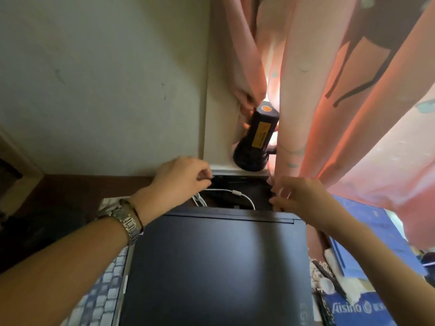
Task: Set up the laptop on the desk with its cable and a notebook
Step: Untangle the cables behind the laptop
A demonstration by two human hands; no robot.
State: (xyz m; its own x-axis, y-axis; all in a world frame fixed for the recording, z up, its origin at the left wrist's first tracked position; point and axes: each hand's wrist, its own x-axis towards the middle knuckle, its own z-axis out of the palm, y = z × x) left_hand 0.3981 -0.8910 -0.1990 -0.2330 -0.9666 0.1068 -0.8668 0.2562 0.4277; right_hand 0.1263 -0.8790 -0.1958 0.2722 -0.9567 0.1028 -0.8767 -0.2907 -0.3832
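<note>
A closed dark laptop (216,262) lies flat on the desk in the lower middle. Behind its far edge a white cable (231,192) curves over a dark object. My left hand (181,180), with a metal watch on its wrist, reaches over the laptop's back left corner and pinches something thin at the cable's far end. My right hand (294,196) hovers over the back right corner with fingers curled and apart, holding nothing that I can see. A blue-patterned book or pad (103,290) sticks out from under the laptop's left side.
A black torch with a yellow label (255,140) stands on the white sill behind the desk. Pink curtains (341,102) hang down at the right, touching the desk. Blue printed boxes (362,307) and small clutter lie right of the laptop. A pale wall fills the left.
</note>
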